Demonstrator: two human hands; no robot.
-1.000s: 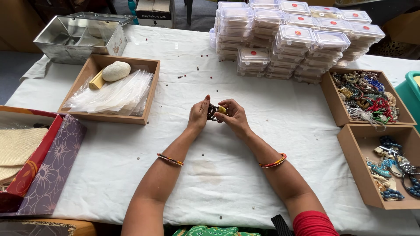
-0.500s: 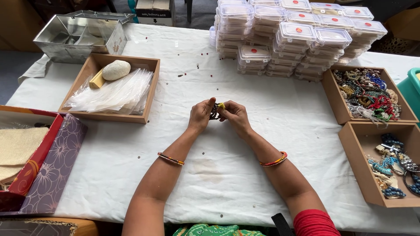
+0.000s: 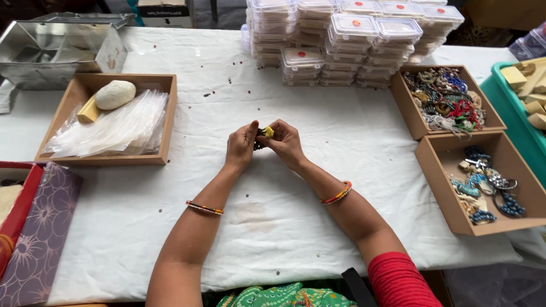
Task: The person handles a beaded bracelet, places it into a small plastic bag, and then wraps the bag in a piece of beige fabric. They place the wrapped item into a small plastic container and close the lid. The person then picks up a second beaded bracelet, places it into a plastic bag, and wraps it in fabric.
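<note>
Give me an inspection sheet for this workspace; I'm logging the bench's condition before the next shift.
Surface: white cloth covers the table, with a faint stain near the front and small dark beads scattered across it.
Job's things: small dark beaded piece with a yellow bit, held between both hands.
Clutter: wooden tray of clear bags with a pale stone; two cardboard boxes of beaded jewellery; stacked clear lidded boxes; metal tin; teal crate; purple floral box.
Grippers: left hand and right hand pinch the piece above the cloth; bangles on both wrists.
Cables: nothing seen.
Surroundings: cardboard carton beyond the table.
</note>
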